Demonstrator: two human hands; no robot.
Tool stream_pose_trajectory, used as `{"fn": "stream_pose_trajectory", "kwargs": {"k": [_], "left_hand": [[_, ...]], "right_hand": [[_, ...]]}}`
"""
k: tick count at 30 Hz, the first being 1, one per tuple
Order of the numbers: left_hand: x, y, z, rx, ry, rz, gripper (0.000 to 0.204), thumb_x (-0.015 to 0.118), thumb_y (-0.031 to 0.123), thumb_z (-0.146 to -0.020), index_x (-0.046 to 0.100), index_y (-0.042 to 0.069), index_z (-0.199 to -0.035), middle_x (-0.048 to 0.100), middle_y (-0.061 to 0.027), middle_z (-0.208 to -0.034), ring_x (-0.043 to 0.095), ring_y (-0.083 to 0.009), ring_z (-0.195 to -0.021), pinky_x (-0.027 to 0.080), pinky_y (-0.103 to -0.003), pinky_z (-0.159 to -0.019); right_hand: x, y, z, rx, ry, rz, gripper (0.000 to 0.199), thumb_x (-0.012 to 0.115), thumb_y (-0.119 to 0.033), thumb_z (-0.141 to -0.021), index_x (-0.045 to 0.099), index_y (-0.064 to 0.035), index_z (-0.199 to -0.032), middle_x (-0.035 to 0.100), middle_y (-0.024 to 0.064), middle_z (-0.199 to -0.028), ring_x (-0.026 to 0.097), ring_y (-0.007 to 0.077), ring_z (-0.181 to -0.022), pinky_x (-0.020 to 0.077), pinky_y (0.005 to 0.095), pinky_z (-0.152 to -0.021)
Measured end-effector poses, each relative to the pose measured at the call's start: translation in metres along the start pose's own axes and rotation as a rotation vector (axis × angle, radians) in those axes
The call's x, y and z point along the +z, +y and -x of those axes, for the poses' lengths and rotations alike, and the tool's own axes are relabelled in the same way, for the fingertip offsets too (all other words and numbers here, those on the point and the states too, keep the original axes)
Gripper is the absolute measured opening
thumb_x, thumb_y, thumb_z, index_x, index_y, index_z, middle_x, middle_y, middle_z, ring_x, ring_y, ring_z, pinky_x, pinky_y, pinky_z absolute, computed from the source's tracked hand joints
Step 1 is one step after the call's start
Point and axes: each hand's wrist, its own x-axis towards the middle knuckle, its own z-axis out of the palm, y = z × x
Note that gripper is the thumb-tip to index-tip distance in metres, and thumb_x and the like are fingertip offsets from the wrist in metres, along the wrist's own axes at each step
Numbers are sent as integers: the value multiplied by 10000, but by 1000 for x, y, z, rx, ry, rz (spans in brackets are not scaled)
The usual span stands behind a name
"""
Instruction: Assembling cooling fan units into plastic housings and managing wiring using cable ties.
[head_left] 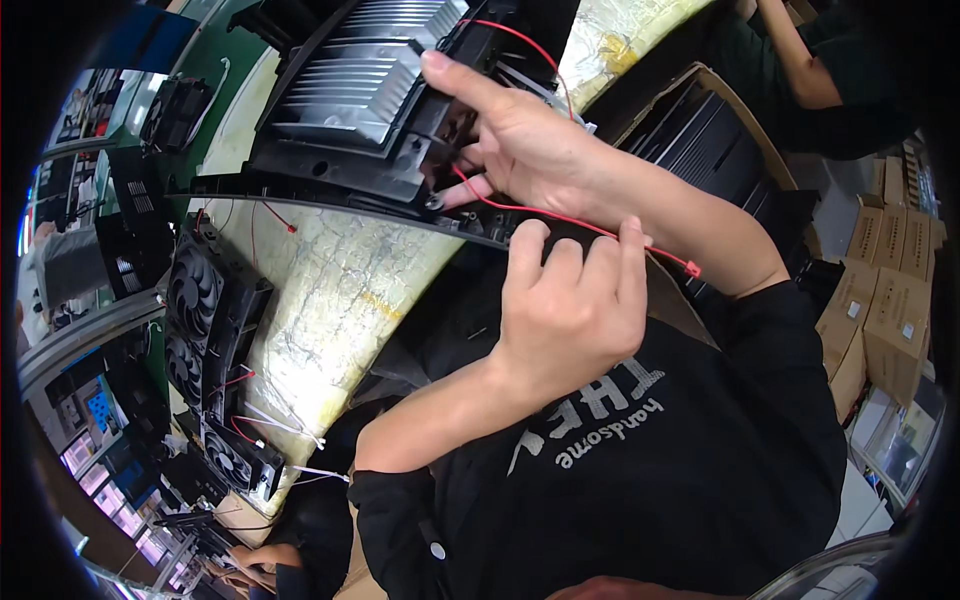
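hands (540,210) curled, pinching red wire (560,216)

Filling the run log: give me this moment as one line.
left hand: pinching red wire | right hand: on black finned heat-sink assembly, fingers at wire | black fans on bench at left

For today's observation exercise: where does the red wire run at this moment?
In the head view, the red wire runs across the upper middle, from the black assembly with the finned heat sink, past the right hand and over the left hand.
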Motion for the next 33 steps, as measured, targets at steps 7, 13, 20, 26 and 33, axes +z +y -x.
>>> {"fn": "stream_pose_trajectory", "kwargs": {"k": [7,13,20,26,33], "left_hand": [[-6,-4,8,238,-175,74,315,595,110,-789,692,-56,-1039,553,-95,-742,550,-228,-658,476,-433,-908],[-62,-56,28,-27,157,-129,523,626,252,-831,508,-11,-1268,507,-183,-1143,487,-286,-998,436,-405,-947],[-32,-133,40,-1074,801,1112,809,592,30,-810,208,50,-1522,477,-143,-1367,560,-188,-1130,431,-266,-1005],[-31,-146,56,-1108,865,1276,821,558,7,-762,258,133,-1516,554,-118,-1268,611,-222,-1060,530,-341,-940],[-23,-150,50,-1237,943,1410,273,596,303,-854,683,47,-894,714,-111,-885,698,-248,-805,578,-397,-780]], "right_hand": [[-3,-6,2,61,59,97,529,602,-608,-889,656,-85,-941,553,-48,-680,571,76,-661,462,284,-546],[-10,-6,-1,-14,55,166,569,619,-615,-873,654,-51,-938,586,-30,-691,411,-1,-503,187,180,-371],[-21,9,-2,-68,81,167,626,630,-570,-887,598,33,-1048,669,72,-908,353,-10,-448,204,153,-337],[-33,17,-10,-149,65,202,562,627,-505,-918,561,20,-1107,668,46,-969,410,-35,-492,252,122,-344],[-46,17,-19,-162,57,266,614,648,-508,-903,493,16,-1182,575,-21,-807,391,-28,-479,280,130,-371]]}}
